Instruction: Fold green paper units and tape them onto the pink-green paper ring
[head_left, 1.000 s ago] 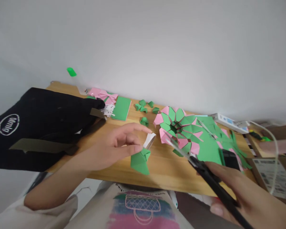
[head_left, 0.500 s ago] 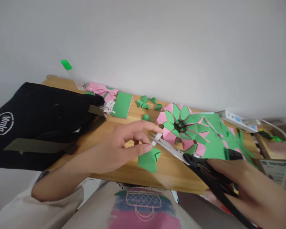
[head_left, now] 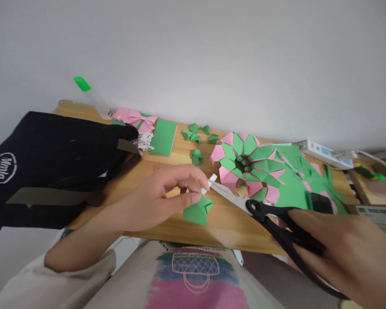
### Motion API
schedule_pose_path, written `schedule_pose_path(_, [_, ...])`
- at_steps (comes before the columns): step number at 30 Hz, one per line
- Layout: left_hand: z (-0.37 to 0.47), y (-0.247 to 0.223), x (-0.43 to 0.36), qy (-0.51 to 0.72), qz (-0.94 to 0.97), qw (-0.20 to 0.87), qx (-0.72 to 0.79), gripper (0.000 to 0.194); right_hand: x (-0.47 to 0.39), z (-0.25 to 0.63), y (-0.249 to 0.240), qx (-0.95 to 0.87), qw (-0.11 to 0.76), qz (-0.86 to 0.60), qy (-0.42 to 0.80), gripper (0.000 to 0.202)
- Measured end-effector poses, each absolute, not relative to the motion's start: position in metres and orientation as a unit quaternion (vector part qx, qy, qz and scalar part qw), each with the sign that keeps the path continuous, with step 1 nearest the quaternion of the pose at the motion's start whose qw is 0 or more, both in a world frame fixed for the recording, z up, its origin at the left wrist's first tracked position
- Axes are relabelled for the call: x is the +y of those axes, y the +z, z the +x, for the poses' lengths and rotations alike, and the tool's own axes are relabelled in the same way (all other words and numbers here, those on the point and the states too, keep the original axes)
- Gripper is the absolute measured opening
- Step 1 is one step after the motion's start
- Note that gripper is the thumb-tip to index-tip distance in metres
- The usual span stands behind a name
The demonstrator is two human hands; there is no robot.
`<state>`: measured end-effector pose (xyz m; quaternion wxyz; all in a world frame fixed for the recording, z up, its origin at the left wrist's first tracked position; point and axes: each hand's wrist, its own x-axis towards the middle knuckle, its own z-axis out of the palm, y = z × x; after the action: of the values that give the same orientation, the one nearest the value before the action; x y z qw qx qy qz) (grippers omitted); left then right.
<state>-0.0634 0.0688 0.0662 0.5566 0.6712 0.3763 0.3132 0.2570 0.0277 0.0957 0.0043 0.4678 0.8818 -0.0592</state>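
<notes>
My left hand [head_left: 170,193] is closed, index fingertip and thumb drawn together at a small white strip [head_left: 213,177]. The tips of the scissors [head_left: 230,195] meet that strip right by the fingertip, their blades nearly together. My right hand [head_left: 344,240] grips the black handles. Just below my left fingertips is a folded green paper piece [head_left: 197,212]; whether the thumb touches it I cannot tell. Beyond the scissors lies a ring of folded pink and green paper pieces [head_left: 230,151]. A small green folded piece [head_left: 197,157] rests behind my left hand.
A black bag [head_left: 58,150] covers the table's left side. Several small green pieces [head_left: 194,133], a green paper stack [head_left: 163,137] and white scraps [head_left: 144,140] lie toward the wall. Green sheets [head_left: 292,189] and a power strip [head_left: 321,153] are at right.
The scissor blades have closed up, and my left index finger has come down onto the white strip. The view has shifted slightly.
</notes>
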Motion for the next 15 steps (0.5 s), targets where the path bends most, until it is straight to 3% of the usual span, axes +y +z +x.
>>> schedule_pose_path(3, [-0.068, 0.063, 0.064, 0.318, 0.668, 0.547, 0.392, 0.007, 0.031, 0.252, 0.094, 0.895, 0.031, 0.442, 0.041, 0.025])
schedule_pose_path(6, [-0.078, 0.057, 0.057, 0.309, 0.671, 0.493, 0.459, 0.012, 0.036, 0.259, 0.094, 0.843, 0.058, 0.523, 0.114, 0.028])
schedule_pose_path(10, [-0.098, 0.038, 0.057, 0.210, 0.686, 0.379, 0.584, 0.037, 0.031, 0.287, 0.091, 0.728, 0.103, 0.671, 0.098, 0.024])
schedule_pose_path(15, [-0.117, 0.015, 0.062, 0.129, 0.670, 0.371, 0.630, 0.052, 0.021, 0.325, 0.072, 0.627, 0.115, 0.770, 0.013, 0.023])
